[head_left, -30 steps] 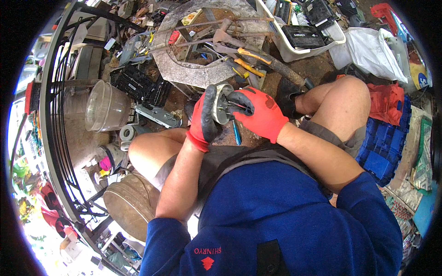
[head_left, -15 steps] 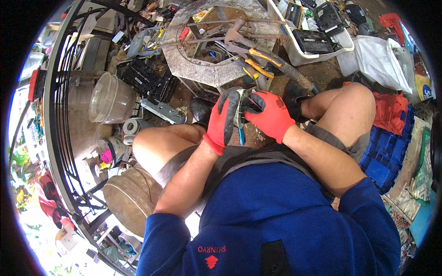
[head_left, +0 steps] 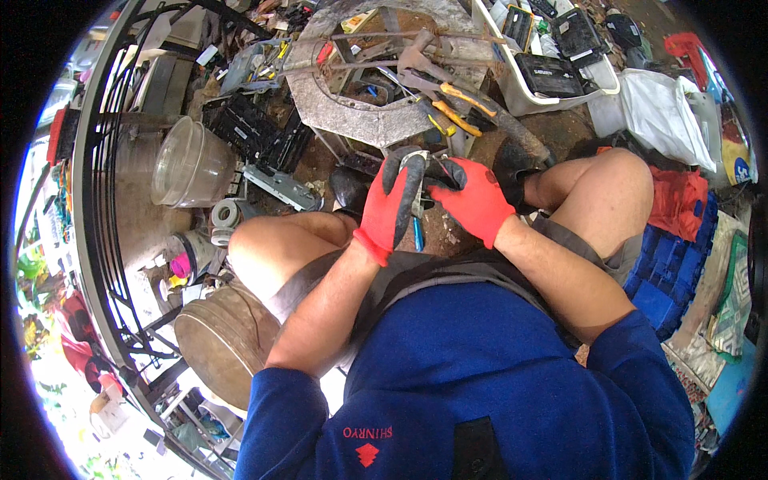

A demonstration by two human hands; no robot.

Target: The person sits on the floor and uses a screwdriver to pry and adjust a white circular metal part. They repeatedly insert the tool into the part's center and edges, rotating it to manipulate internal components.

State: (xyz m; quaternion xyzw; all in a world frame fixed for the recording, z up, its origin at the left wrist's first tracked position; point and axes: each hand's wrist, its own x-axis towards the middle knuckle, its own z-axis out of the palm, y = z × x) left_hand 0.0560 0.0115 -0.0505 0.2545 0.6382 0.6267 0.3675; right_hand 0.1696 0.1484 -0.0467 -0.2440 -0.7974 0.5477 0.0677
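Note:
Both hands wear red gloves with dark grey palms and meet in front of my lap. My left hand (head_left: 388, 206) is closed around a small, pale-and-dark part (head_left: 419, 188), mostly hidden by the glove. Close against its other side, my right hand (head_left: 477, 202) has thumb and fingers bent together at the part; what they pinch is hidden. Below the part, a thin blue stick-like item (head_left: 418, 235) points toward my lap; whether it is joined to the part cannot be seen.
Ahead stands a metal octagonal frame (head_left: 320, 96) bearing a hammer (head_left: 416, 62) and orange-handled pliers (head_left: 458, 120). A white bin (head_left: 552, 102) of black devices sits far right. Clear tubs (head_left: 190, 168), a lidded bucket (head_left: 220, 348) and a black rack (head_left: 100, 240) line my left; a blue basket (head_left: 670, 272) is right.
My right hand has turned slightly and shifted a little down and right at the part. The left hand keeps its grip, its fingers slightly shifted. The view has moved slightly.

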